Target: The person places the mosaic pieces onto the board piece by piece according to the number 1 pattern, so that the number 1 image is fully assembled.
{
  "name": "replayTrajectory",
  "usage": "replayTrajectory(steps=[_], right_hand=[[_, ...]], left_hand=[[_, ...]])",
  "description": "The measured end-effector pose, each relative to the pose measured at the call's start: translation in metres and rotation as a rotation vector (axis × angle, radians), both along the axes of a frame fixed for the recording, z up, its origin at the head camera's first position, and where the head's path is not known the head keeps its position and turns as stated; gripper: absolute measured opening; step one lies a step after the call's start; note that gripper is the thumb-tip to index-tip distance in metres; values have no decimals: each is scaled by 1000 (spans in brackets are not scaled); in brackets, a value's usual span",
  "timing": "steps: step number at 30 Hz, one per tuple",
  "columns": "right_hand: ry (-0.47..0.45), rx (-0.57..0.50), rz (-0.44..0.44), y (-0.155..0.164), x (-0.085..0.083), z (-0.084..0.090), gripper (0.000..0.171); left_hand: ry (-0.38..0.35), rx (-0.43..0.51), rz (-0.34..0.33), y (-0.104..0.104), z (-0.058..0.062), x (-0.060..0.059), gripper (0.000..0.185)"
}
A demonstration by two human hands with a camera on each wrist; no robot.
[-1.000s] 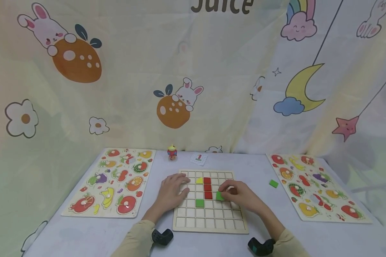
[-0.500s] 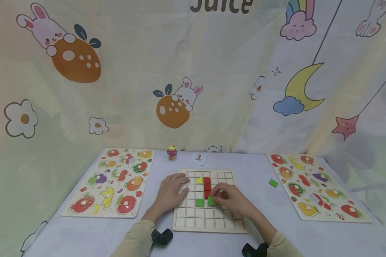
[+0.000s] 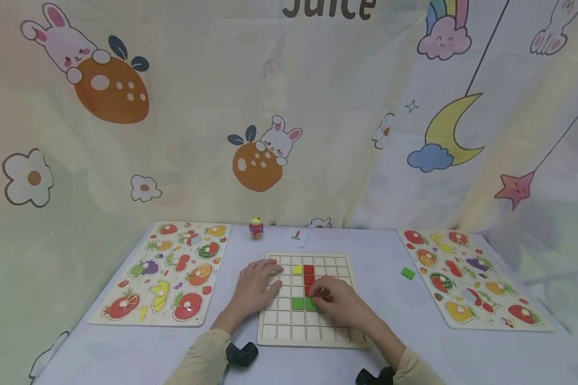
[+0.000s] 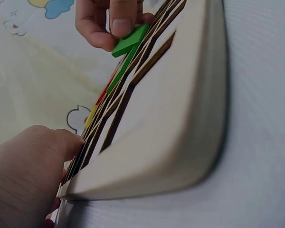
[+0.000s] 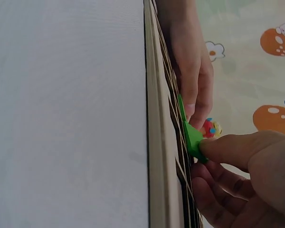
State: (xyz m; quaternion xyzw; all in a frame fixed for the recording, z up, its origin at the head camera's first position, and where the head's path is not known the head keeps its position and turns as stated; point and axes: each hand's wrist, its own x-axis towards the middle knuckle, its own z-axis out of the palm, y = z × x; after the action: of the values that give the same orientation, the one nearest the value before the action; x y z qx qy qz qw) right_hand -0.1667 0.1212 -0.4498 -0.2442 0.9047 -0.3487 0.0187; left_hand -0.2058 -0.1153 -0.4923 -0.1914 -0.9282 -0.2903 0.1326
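green tiles (image 3: 298,303): 3 | red tiles (image 3: 309,269): 3 | yellow tile (image 3: 296,269): 1 | fruit puzzles (image 3: 168,272): 2 | grid board (image 3: 289,326): 1

Head view: high, behind hands, faces forward and down; takes in whole table (image 3: 395,342), curtain backdrop (image 3: 289,133) beyond; moderate distance.

Left wrist view: very low, close at grid board (image 4: 180,118) edge, looks along board surface toward right hand (image 4: 109,23); near parts blurred, angle probably rolled sideways.

Right wrist view: equally low and close, rolled so board (image 5: 156,142) edge runs vertical, faces across toward left hand (image 5: 190,71) and curtain.

Shared by all three: board, both hands, green tile (image 3: 310,303).
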Motion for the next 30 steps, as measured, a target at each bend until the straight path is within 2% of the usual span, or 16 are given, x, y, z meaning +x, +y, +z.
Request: replayTrajectory(steps=[10,17,21,26,30], right_hand=[[83,69,7,-2,0,-4,7],[95,51,32,0,-1,0,6],[108,48,-34,5,-3,3,5],[71,82,-153,21,-9,4,6],[45,100,-204,39,-16,5,7]], left_hand=[[-16,-26,12,1,0,0,27],[-7,-30,12,0,1,1,27],[-4,-24,10,-1,0,0,27],[-14,-21,15,-1,-2,-1,28],[-12,-25,17,0,-3,-1,27]])
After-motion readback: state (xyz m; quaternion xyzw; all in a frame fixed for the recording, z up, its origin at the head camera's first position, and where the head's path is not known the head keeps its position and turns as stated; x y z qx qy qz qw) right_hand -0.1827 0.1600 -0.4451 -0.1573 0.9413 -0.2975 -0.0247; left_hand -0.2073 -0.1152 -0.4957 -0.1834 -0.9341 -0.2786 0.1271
